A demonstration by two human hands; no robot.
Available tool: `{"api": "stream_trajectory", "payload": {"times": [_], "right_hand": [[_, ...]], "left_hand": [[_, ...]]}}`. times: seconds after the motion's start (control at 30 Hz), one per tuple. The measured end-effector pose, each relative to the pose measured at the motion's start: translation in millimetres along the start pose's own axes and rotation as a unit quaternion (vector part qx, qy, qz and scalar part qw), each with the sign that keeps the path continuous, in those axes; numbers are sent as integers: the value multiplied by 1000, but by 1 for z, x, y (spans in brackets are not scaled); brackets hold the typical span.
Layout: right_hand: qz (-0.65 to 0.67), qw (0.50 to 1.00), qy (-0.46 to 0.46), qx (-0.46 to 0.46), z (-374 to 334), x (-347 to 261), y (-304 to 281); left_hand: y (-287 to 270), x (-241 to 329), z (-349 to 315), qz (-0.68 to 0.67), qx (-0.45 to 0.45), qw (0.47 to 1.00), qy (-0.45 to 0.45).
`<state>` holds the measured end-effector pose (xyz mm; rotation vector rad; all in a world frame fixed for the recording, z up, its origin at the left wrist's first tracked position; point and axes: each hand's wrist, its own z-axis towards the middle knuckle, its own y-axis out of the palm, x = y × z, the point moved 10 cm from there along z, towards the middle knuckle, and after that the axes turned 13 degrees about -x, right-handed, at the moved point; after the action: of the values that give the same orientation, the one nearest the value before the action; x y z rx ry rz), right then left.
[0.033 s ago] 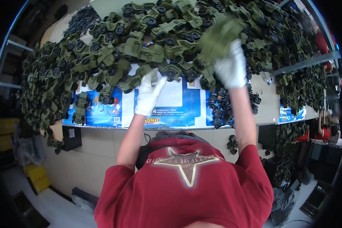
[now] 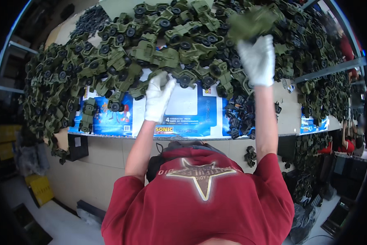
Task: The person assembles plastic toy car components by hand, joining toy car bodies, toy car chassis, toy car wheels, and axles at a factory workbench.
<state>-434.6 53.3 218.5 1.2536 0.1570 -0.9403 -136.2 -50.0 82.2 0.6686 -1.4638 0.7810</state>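
My right hand (image 2: pixel 258 61), in a white glove, is raised over the right part of the pile. It is closed on a green toy truck (image 2: pixel 251 25), which is smeared by motion. Nearer the middle, my gloved left hand (image 2: pixel 158 100) is at the near edge of the heap with its fingers curled; whatever they hold is hidden. Just beyond those fingers lies another green toy vehicle (image 2: pixel 163 58) with black wheels. A flattened blue and white printed carton (image 2: pixel 183 102) lies under and beside my left hand.
Green toy vehicles (image 2: pixel 53 75) cover much of the table. A cluster of small black parts (image 2: pixel 240 114) sits near the front edge, with a dark parts heap (image 2: pixel 87 20) at the far left. A metal frame bar (image 2: pixel 330 69) crosses the right side. Another person (image 2: pixel 346 143) is at far right.
My right hand has moved a little away from me and slightly right, carrying the toy truck. My left hand has barely moved.
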Motion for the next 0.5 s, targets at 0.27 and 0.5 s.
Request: {"api": "stream_trajectory", "payload": {"times": [0.27,0.5], "right_hand": [[-377,894,127,206,-86,21,-116],[-823,526,107,184,-151,41,-107]], "left_hand": [[4,108,93,722,-93,662,179],[45,9,159,776,-381,501,-30]]}}
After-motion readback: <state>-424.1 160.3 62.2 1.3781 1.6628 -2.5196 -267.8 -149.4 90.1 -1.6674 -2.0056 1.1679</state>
